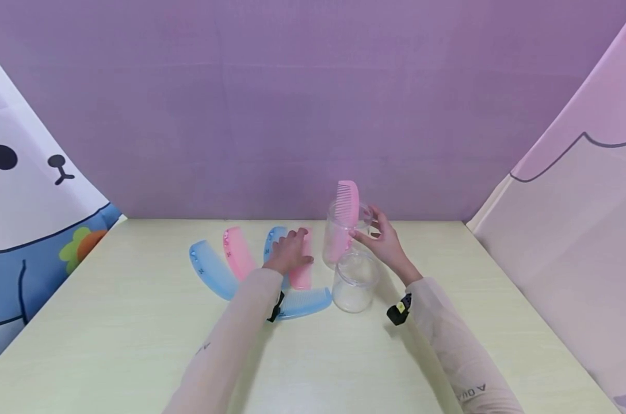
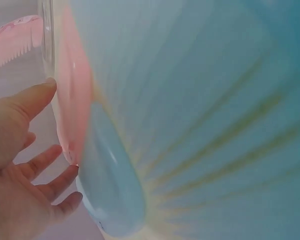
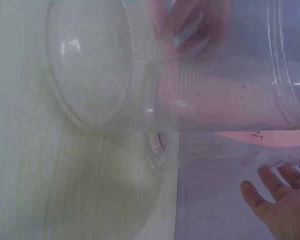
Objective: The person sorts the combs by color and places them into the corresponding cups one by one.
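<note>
A pink comb [image 1: 300, 275] lies on the table beneath my left hand [image 1: 289, 252]. The left thumb and fingers are spread about its edges in the left wrist view. My right hand [image 1: 386, 242] holds the upper side of the farther clear jar [image 1: 327, 244], thumb in front and fingers around the back. Inside that jar another pink comb [image 1: 347, 201] stands upright, its top above the rim. Just in front is a second clear jar [image 1: 353, 296], upright with nothing visible inside. Part of a blue comb [image 1: 275, 234] shows beside the left hand.
Left of the hands lie a blue comb [image 1: 209, 268] and a pink comb [image 1: 239, 253]. Another blue comb [image 1: 305, 305] lies crosswise near the left wrist, close to the nearer jar. The pale table [image 1: 344, 368] ends at a purple backdrop [image 1: 292, 115].
</note>
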Demonstrator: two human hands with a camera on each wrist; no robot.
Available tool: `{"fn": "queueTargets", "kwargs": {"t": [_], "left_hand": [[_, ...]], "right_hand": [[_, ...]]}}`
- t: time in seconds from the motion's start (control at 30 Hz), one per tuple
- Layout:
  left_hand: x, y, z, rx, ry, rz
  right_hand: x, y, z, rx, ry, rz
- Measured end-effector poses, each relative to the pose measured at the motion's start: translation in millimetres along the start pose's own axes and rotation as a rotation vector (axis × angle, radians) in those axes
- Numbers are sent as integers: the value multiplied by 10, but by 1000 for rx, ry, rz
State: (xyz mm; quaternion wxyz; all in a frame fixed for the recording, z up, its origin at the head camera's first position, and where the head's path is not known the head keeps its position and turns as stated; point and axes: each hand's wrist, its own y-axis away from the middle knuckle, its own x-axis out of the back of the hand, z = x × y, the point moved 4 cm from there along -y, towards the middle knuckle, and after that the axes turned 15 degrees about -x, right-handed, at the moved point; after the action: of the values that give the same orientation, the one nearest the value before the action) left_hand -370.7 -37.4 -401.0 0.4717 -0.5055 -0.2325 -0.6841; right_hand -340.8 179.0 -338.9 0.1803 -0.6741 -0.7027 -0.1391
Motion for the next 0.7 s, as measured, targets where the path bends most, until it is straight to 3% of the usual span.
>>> {"fn": "queueTargets", "kwargs": {"t": [0.37, 0.57, 0.7], "left_hand": [[-26, -34, 26, 36, 2, 11], [-28, -39, 8, 63, 53, 39], [-41, -43, -11, 82, 98, 50]], "right_hand": [[-22, -116, 175, 35, 13, 25], [-25, -106, 147, 5, 20, 12], [-17, -11, 16, -11, 20, 4]]}}
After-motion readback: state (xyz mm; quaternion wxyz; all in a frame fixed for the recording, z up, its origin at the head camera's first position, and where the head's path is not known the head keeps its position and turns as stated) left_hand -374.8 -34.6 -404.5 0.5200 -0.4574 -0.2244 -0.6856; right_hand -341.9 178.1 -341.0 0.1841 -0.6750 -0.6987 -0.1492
